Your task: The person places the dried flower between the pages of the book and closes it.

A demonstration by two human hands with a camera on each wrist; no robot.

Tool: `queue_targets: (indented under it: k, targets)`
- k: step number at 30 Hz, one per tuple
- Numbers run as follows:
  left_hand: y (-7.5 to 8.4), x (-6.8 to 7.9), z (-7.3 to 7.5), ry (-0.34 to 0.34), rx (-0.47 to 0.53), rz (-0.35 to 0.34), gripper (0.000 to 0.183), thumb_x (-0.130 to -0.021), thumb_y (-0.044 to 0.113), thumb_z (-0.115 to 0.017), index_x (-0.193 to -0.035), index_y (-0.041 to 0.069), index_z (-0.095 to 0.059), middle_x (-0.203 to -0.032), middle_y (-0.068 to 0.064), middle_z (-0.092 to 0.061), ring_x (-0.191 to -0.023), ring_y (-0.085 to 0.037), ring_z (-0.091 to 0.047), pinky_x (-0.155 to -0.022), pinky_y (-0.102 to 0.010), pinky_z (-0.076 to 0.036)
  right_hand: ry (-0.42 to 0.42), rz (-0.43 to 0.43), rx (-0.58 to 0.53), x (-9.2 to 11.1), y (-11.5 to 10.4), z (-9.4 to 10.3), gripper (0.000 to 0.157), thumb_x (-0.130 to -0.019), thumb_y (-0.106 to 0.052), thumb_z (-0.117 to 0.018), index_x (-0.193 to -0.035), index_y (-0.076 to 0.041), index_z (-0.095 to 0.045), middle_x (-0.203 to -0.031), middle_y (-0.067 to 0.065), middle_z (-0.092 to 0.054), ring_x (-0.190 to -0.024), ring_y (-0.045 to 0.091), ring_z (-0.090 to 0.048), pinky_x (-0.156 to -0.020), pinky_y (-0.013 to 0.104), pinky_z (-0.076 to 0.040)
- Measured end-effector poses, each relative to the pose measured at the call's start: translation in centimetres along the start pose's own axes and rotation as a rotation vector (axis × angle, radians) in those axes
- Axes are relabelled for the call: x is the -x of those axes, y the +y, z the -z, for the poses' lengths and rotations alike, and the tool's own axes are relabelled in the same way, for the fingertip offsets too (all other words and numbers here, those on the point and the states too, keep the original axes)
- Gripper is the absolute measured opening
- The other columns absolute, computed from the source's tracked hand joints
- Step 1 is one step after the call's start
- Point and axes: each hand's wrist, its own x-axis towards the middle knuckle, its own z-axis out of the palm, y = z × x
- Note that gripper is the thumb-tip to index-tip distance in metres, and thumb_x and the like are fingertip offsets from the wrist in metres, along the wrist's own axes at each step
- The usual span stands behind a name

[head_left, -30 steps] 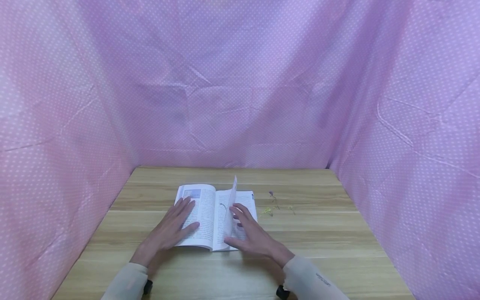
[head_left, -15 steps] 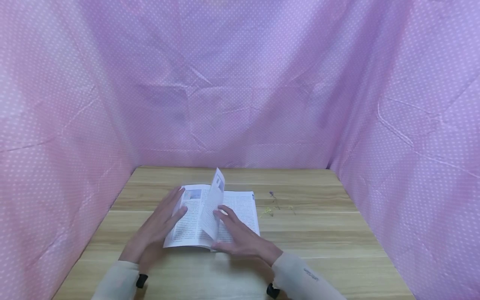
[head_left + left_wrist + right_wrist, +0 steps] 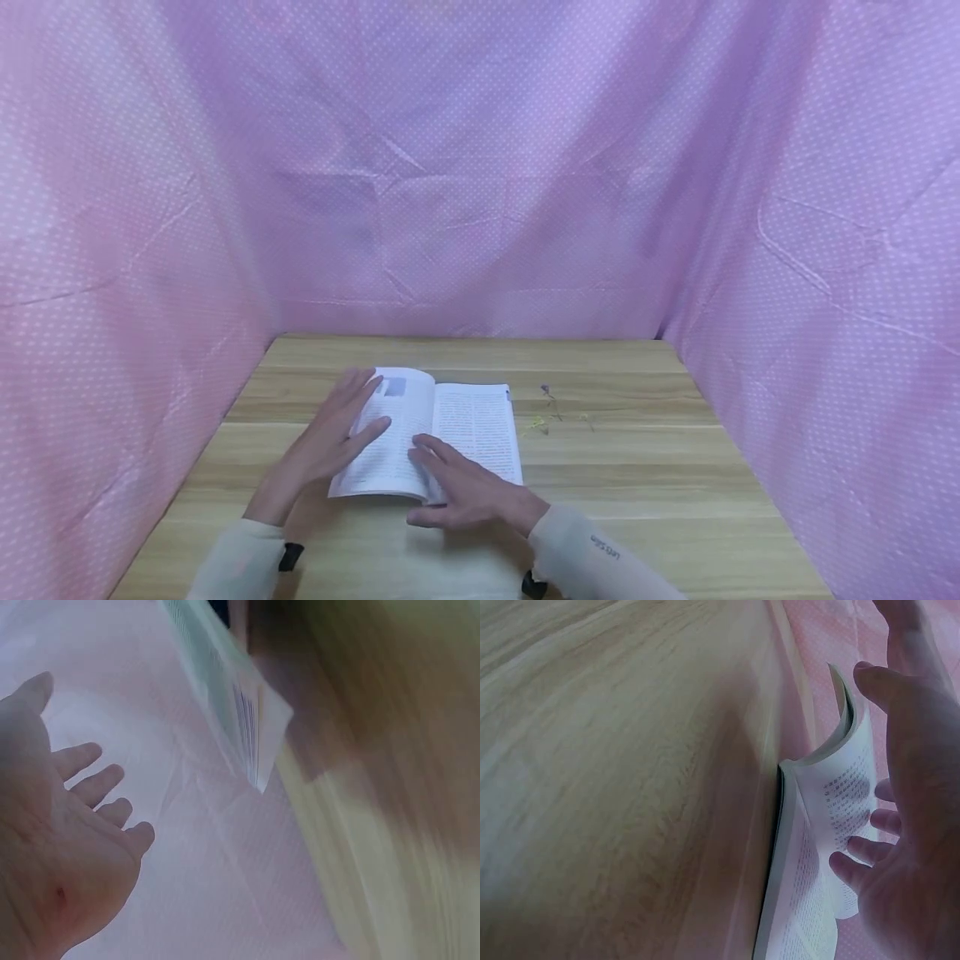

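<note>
An open book [image 3: 480, 421] with printed pages lies on the wooden table, its left half curving up toward the spine. Over the outer part of the left page, my left hand [image 3: 326, 442] is spread with straight fingers and thumb apart. My right hand [image 3: 476, 493] reaches across the lower right page, fingertips at the left page beside the spine. In the left wrist view, a corner of the book [image 3: 225, 705] shows beyond the left hand [image 3: 67, 840]. The right wrist view shows the right hand [image 3: 911, 795] with relaxed fingers close over the book [image 3: 806, 892]; nothing is gripped.
Right of the book lie small flower sprigs: a purple one [image 3: 546, 390], a yellow-green one [image 3: 537, 424] and a pale thin one [image 3: 587, 419]. Pink dotted cloth [image 3: 465, 167] hangs behind and along both sides of the wooden table [image 3: 637, 475].
The raised page has swung over from right to left and now lies on the left side. My right hand followed it leftward and lower; my left hand lifted aside, then came back over the page.
</note>
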Motion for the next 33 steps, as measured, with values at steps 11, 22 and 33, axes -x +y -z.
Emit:
queue_targets:
  k: [11, 22, 33]
  targets:
    - [-0.3, 0.4, -3.5, -0.113, -0.081, -0.023, 0.075, -0.113, 0.04, -0.069, -0.171, -0.002, -0.044, -0.181, -0.028, -0.037, -0.17, -0.057, -0.029, -0.137, -0.077, -0.025, -0.032, 0.04, 0.089, 0.3, 0.0, -0.1, 0.096, -0.105, -0.073, -0.064, -0.178, -0.017, -0.037, -0.191, 0.004, -0.023, -0.175, 0.025, -0.032, -0.139, 0.043, -0.04]
    - [-0.6, 1.2, -4.8, -0.204, -0.065, 0.027, 0.084, -0.111, 0.055, -0.066, -0.174, 0.005, -0.042, -0.185, -0.025, -0.03, -0.172, -0.053, -0.028, -0.139, -0.073, -0.027, -0.037, 0.012, 0.081, 1.1, 0.5, 0.5, 0.085, -0.109, -0.071, -0.059, -0.176, -0.024, -0.039, -0.19, 0.001, -0.026, -0.175, 0.024, -0.033, -0.141, 0.045, -0.037]
    - [-0.7, 1.5, -4.8, -0.241, -0.046, 0.088, 0.088, -0.111, 0.061, -0.062, -0.177, 0.009, -0.037, -0.189, -0.02, -0.025, -0.175, -0.05, -0.021, -0.141, -0.073, -0.023, 0.067, -0.108, 0.057, 4.3, 3.5, 3.2, 0.081, -0.11, -0.064, -0.062, -0.176, -0.021, -0.041, -0.187, 0.005, -0.033, -0.176, 0.03, -0.03, -0.141, 0.056, -0.035]
